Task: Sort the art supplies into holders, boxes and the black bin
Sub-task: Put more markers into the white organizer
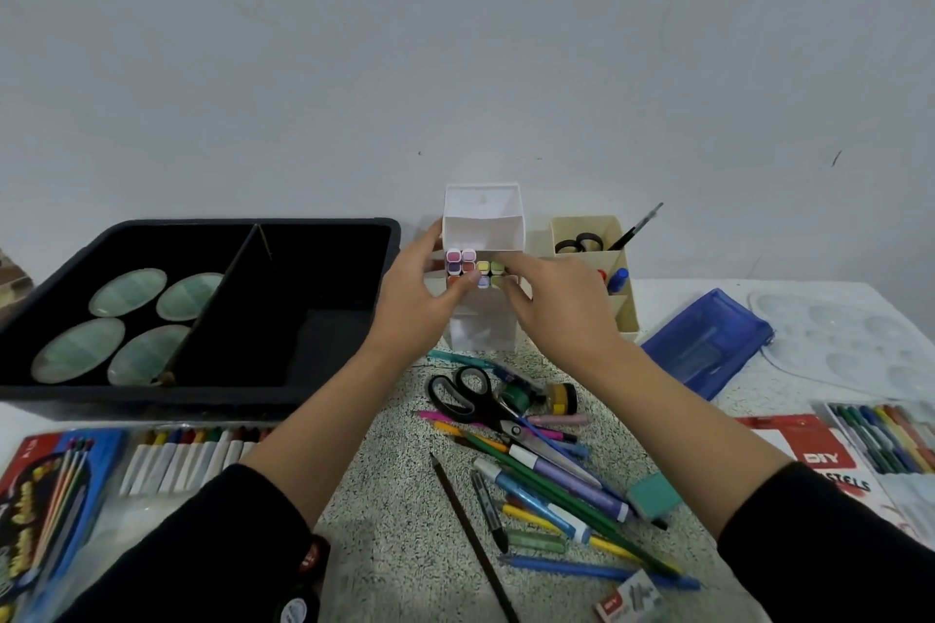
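**Markers handled at the white holder**

A speckled table is seen, with a black bin set at its left rear. The bin is split by a slanted divider, and four pale green oval dishes are laid in its left section.

At the front left a blue pencil pack is placed; its yellow lettering cannot be read. Beside it a tray of crayons is laid. At the right a red and white box is marked "DIY", with "STELS" legible beneath. Behind it a clear palette and a blue pencil case are found.

The white holder is stood against the wall, just beside a beige holder. Its left side is gripped by the left hand, fingers curled round the edge, thumb pressed on the markers packed upright in its middle tier. The fingers of the right hand are laid across the marker caps; whether a marker is pinched cannot be told.

Nearer the front, black scissors are piled with loose pens, a teal eraser close by.
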The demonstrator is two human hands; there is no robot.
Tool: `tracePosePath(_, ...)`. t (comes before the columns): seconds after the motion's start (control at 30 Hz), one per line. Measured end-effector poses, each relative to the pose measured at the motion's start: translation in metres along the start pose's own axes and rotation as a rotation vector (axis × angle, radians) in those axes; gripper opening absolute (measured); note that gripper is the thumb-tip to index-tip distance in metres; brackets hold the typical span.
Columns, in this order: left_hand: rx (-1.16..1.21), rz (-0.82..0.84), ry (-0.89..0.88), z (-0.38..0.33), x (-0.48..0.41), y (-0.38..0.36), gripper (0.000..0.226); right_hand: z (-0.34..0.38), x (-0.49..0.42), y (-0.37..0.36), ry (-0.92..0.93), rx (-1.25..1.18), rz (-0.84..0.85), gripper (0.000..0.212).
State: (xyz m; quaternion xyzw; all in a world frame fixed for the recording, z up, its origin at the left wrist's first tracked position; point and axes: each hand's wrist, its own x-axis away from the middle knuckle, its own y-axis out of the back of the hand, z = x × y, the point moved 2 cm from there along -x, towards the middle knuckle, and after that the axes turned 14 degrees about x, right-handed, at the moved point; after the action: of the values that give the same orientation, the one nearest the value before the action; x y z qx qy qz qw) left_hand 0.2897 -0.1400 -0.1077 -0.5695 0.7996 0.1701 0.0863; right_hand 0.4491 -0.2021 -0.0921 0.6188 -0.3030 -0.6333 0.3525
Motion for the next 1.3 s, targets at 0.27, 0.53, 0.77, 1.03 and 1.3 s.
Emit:
tracePosePath(0.27,0.007,-0.073,0.118,-0.001,0.041,0.008,0.034,-0.028,0.066,0.008,-0.197,-0.446,0.114,0.011)
tracePosePath(0.53,-0.812,0.615,0.041,0.042,0.099,-0.026,0.065,-0.031,0.117,-0.02,0.094,-0.143,0.22,0.02)
tracePosePath(0.77,-0.849,0.591,0.023,0.056,0.112,-0.017,0.071,-0.015,0.112,-0.038,0.222,0.013,0.384,0.045)
tracePosePath(1.03,-0.81,0.503,-0.004,0.055,0.124,0.002,0.044,-0.007,0.097,-0.05,0.226,0.092,0.445,0.039)
tracePosePath(1.3,-0.778,0.437,0.051,0.049,0.129,0.015,0.041,-0.003,0.101,-0.036,-0.002,-0.299,0.406,0.032)
